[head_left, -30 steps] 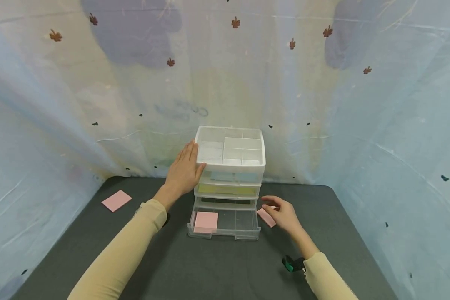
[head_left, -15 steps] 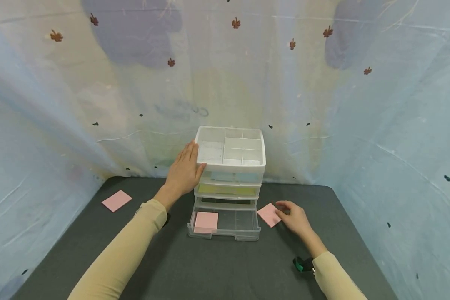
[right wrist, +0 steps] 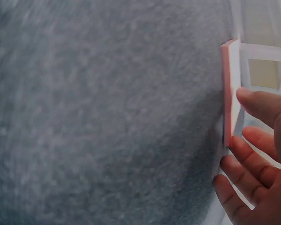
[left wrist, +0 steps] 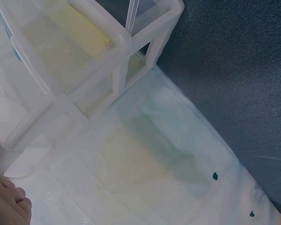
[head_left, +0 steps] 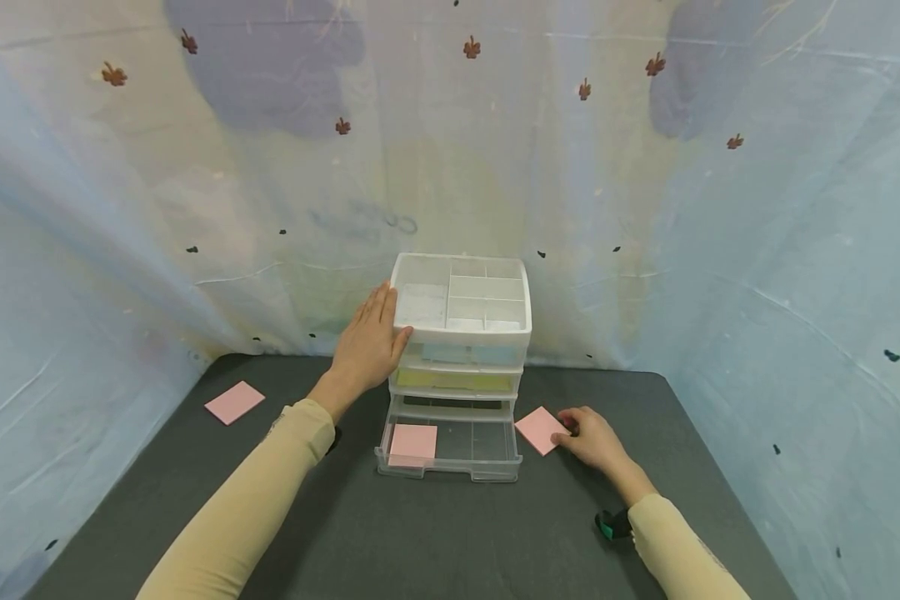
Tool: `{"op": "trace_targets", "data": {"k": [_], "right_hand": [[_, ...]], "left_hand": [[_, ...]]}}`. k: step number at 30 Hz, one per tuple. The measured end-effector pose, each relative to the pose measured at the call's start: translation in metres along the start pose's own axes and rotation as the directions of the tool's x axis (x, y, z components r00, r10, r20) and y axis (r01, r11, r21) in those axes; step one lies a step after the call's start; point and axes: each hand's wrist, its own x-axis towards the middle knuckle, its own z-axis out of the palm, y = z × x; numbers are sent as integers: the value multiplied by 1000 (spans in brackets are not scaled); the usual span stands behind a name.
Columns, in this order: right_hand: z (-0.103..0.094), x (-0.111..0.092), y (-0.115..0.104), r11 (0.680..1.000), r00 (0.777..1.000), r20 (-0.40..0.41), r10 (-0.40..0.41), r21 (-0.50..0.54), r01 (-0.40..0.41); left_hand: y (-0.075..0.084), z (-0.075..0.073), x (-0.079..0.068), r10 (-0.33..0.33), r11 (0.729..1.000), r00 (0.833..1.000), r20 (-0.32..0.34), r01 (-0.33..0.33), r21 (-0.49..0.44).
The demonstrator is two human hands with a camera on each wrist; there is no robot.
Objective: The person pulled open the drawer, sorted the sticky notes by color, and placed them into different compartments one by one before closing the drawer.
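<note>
My left hand (head_left: pixel 367 343) rests with its fingers straight against the upper left side of a white plastic drawer organizer (head_left: pixel 465 335). The bottom clear drawer (head_left: pixel 491 446) is pulled out, and a pink sticky note pad (head_left: pixel 412 444) lies in its left part. Just right of that drawer, my right hand (head_left: pixel 594 440) pinches the right corner of another pink sticky note pad (head_left: pixel 540 428) on the table. In the right wrist view, the thumb (right wrist: pixel 255 99) is on the pad's upper face, with fingertips at its near edge.
A third pink sticky note pad (head_left: pixel 235 402) lies at the table's left. Yellow contents (head_left: pixel 457 380) show through a middle drawer, pale blue ones above. The organizer's top is a divided tray (head_left: pixel 423 304). Patterned cloth (head_left: pixel 600 208) hangs behind the dark table (head_left: pixel 435 542) and along its sides.
My right hand has moved right, from over the pad to its right corner, so more of that pad shows. The left hand and the organizer have stayed in place.
</note>
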Motion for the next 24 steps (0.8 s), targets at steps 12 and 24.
{"op": "trace_targets", "data": {"k": [12, 24], "right_hand": [[6, 6, 5, 998, 998, 27, -56, -28, 57], [4, 8, -2, 994, 989, 92, 113, -4, -113]], "left_hand": [[0, 0, 0, 5, 1000, 1000, -8, -5, -1], [0, 1, 0, -1, 1000, 1000, -5, 1, 0]]}}
